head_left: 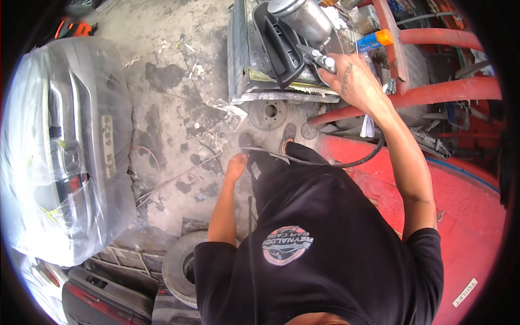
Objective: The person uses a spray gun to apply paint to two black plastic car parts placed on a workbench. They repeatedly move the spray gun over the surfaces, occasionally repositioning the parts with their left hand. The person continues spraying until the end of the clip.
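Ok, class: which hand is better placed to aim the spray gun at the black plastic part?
Probably the right hand: it grips the spray gun near the black plastic part; the left hand is down by the hose.

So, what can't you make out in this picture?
In the head view:
- Handle of the spray gun: hidden behind the right hand.
- Far end of the metal cup: cut off by the upper edge.
- Whether the left hand grips the hose: too small to tell.
- Rest of the plastic-covered car: cut off by the dark left rim.
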The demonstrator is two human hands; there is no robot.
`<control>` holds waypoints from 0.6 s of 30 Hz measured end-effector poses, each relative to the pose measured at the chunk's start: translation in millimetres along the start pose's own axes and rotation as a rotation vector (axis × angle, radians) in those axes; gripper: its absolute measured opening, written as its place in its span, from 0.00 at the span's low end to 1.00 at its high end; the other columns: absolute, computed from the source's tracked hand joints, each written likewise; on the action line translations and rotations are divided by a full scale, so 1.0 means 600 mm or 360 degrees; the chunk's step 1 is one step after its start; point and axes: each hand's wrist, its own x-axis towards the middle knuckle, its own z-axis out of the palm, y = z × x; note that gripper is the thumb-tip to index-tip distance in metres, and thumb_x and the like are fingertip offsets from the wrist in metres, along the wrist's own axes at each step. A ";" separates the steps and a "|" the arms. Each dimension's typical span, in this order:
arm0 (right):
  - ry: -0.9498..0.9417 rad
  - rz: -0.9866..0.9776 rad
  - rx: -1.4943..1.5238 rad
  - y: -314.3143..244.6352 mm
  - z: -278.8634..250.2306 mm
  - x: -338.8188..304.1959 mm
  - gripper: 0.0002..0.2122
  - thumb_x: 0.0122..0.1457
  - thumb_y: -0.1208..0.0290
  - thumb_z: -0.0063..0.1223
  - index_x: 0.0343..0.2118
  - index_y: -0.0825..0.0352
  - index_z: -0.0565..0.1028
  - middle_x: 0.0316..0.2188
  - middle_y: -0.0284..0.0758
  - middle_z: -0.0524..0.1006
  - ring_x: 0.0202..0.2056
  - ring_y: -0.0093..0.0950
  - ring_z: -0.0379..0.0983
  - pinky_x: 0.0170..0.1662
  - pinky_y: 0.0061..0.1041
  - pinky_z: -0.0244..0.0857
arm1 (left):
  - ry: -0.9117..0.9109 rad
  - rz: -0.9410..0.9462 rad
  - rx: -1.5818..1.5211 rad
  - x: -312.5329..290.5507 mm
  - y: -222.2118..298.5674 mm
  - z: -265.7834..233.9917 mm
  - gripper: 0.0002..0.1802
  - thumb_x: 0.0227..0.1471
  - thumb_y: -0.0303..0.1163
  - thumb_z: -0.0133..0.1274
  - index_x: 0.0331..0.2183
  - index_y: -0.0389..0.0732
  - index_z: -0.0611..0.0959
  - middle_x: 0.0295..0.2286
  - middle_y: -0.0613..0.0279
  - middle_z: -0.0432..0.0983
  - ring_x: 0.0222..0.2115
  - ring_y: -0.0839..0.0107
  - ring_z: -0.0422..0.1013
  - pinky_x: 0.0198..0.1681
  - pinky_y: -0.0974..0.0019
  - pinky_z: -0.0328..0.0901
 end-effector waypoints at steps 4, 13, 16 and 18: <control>0.0188 -0.0098 -0.0010 -0.007 0.009 0.029 0.18 0.59 0.66 0.59 0.43 0.78 0.78 0.26 0.57 0.78 0.35 0.56 0.76 0.41 0.47 0.69 | 0.0016 0.0073 0.0049 0.005 -0.034 0.003 0.14 0.58 0.32 0.56 0.43 0.35 0.84 0.37 0.46 0.83 0.41 0.57 0.80 0.45 0.60 0.70; 0.0518 -0.0170 -0.0017 -0.008 0.003 0.089 0.15 0.60 0.62 0.58 0.36 0.73 0.78 0.23 0.54 0.78 0.31 0.54 0.78 0.38 0.49 0.72 | 0.0136 -0.0063 0.0145 -0.018 -0.056 -0.002 0.17 0.57 0.37 0.56 0.43 0.36 0.84 0.38 0.43 0.83 0.43 0.53 0.79 0.47 0.58 0.70; 0.0409 -0.0190 -0.0027 0.010 -0.002 0.065 0.15 0.60 0.63 0.58 0.38 0.74 0.78 0.24 0.54 0.78 0.31 0.54 0.78 0.38 0.49 0.72 | 0.0049 -0.0161 0.0162 -0.024 -0.043 0.002 0.17 0.57 0.37 0.56 0.44 0.36 0.84 0.38 0.43 0.83 0.43 0.54 0.79 0.47 0.59 0.71; 0.0400 -0.0241 -0.0014 0.022 -0.002 0.028 0.16 0.60 0.64 0.57 0.39 0.75 0.78 0.24 0.54 0.78 0.31 0.54 0.78 0.39 0.48 0.71 | 0.0044 -0.0171 0.0164 -0.032 -0.040 0.007 0.17 0.57 0.36 0.56 0.44 0.36 0.84 0.38 0.43 0.83 0.43 0.55 0.80 0.47 0.59 0.71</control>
